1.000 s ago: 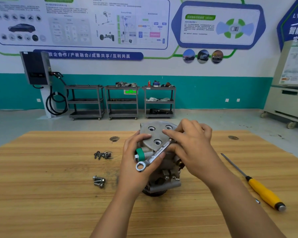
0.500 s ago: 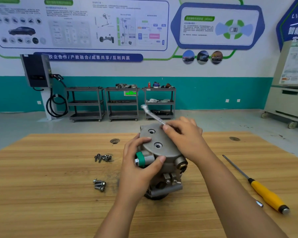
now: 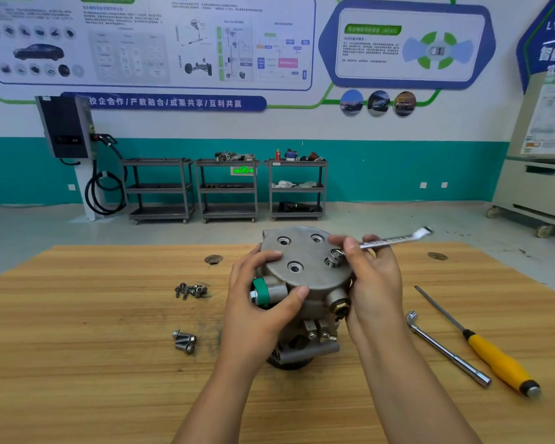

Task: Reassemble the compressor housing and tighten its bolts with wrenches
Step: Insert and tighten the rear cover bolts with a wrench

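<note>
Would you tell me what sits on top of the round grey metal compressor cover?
A silver bolt stands near the cover's right edge, the flat steel wrench on it, in the right hand. Three bolt holes sit empty. The left hand hides the left rim.

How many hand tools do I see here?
3: a flat wrench held in the right hand, plus an L-shaped socket wrench and a yellow screwdriver lying side by side on the table.
</note>
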